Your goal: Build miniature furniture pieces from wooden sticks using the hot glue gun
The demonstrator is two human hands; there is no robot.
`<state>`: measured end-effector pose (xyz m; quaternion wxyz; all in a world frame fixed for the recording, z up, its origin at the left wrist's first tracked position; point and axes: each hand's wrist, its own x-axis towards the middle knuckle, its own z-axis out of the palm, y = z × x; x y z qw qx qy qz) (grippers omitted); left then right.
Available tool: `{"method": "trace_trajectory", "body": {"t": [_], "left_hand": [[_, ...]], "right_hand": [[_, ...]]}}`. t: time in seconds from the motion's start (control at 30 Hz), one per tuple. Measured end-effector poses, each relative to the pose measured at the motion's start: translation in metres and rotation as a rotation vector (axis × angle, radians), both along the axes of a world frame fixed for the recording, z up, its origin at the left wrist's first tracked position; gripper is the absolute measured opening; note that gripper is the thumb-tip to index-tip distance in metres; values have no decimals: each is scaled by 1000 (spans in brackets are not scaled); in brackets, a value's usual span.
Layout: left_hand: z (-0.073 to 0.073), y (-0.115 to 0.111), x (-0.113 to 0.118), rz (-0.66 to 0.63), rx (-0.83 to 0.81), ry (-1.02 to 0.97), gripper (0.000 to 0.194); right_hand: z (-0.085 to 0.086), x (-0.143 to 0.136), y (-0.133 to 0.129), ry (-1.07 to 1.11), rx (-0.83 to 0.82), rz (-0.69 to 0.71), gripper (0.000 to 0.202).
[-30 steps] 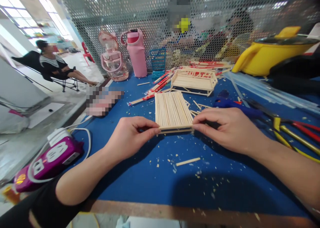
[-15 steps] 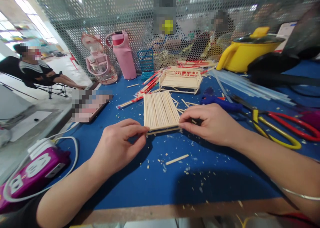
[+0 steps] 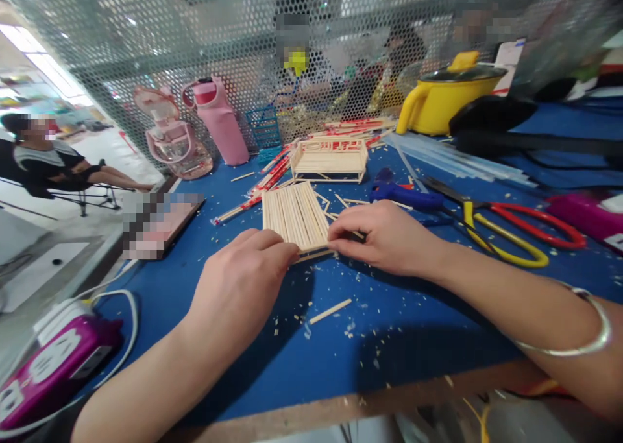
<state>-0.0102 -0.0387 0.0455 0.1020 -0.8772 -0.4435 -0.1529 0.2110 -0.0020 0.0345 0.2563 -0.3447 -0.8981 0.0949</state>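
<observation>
A flat panel of pale wooden sticks (image 3: 293, 215) lies on the blue table, with a stick rail along its near edge. My left hand (image 3: 243, 277) is closed at the near left corner, its fingertips on the rail. At the near right corner, my right hand (image 3: 384, 235) pinches the end of the panel between thumb and fingers. Behind the panel stands a small bench-like frame of sticks (image 3: 328, 161). One loose stick (image 3: 330, 311) rests nearer to me, among wood crumbs.
Right: a blue glue gun (image 3: 406, 196), scissors with red and yellow handles (image 3: 506, 235), clear glue sticks (image 3: 452, 157), a yellow pot (image 3: 438, 102). Left: pink bottle (image 3: 224, 125), phone (image 3: 165, 226), purple power strip (image 3: 53, 371). A seated person (image 3: 48, 164) is beyond the table.
My left hand has shifted inward along the near rail and covers more of the left corner. My right hand keeps its pinch. The whole view has swung a little to the right.
</observation>
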Motion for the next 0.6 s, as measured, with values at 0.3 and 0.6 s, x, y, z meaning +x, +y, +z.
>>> {"method": "trace_trajectory", "body": {"t": [0.3,0.6], "left_hand": [[-7,7,-3,-32,-26,-112,19],[-7,5,3,42,-57,-183,20]], "right_hand": [[12,11,2,290,-215,-180,19],[0,7,5,135,-372,-57,10]]}}
